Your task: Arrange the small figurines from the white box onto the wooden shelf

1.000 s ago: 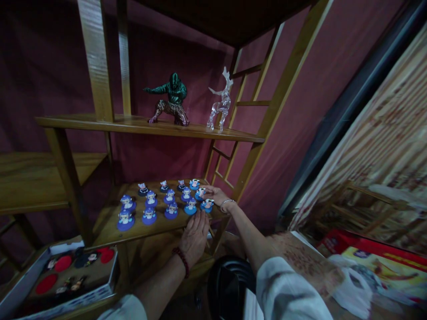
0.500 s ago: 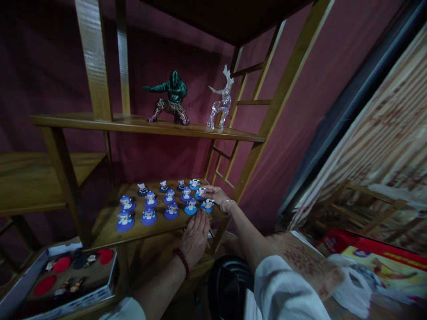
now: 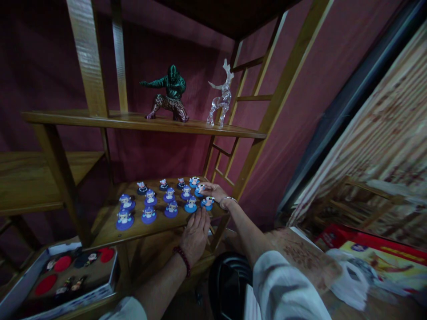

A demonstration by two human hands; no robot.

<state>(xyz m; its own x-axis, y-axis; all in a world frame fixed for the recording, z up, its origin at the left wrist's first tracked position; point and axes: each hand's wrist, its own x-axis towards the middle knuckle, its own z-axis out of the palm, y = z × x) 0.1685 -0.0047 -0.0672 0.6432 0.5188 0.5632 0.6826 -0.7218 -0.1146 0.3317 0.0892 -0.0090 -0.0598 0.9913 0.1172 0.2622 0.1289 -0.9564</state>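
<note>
Rows of small toy figurines stand on the lower wooden shelf [image 3: 110,226]. At the right end of the middle row, my right hand [image 3: 216,193] has its fingertips closed on a figurine with a light blue base [image 3: 199,190]. My left hand [image 3: 197,230] lies with fingers stretched at the shelf's front edge, just in front of a purple-haired figurine [image 3: 191,204] and another blue-based figurine [image 3: 207,203]. Further left are several figurines on purple bases [image 3: 149,214]. Along the back row stand small figurines on dark bases [image 3: 163,184].
Above, an upper shelf [image 3: 126,122] carries a green kneeling statue [image 3: 172,89] and a clear deer figure [image 3: 222,100]. An open box [image 3: 106,291] of figures and red discs sits lower left. Wooden latticework [image 3: 250,98] borders the right side. A black rounded object [image 3: 230,284] is below my arms.
The view has shifted slightly. My right hand stays at the blue-based figurine, its fingers drawn a little to the right. My left hand remains at the shelf edge.
</note>
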